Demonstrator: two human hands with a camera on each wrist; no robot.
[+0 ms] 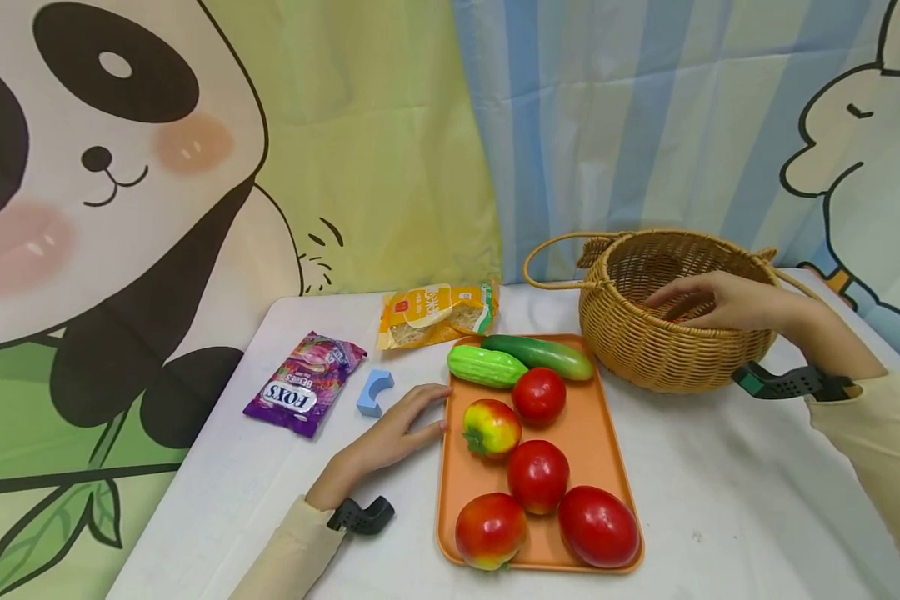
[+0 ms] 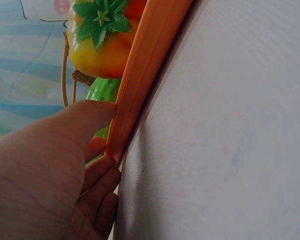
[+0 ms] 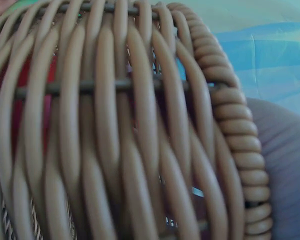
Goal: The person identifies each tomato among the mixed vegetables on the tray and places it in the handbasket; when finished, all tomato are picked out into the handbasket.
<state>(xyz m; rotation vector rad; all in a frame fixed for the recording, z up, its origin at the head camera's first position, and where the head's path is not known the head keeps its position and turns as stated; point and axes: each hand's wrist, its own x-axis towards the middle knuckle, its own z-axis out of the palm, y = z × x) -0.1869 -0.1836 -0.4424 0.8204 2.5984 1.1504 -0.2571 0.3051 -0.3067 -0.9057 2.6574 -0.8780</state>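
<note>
My left hand rests against the left rim of an orange tray. In the left wrist view, its thumb touches the tray's outer wall. On the tray lie a cucumber, a green ridged gourd, a red-yellow fruit with a leafy green calyx, and several other red, round or oval fruits. My right hand reaches over the near rim of a wicker basket, fingers lowered inside. Something red shows through the weave; the basket hides whether the fingertips hold it.
A purple candy bag lies at the left, with a small blue arch-shaped block beside it. Behind the tray is a yellow food packet. The basket's handle leans left. Printed curtains hang behind the white table.
</note>
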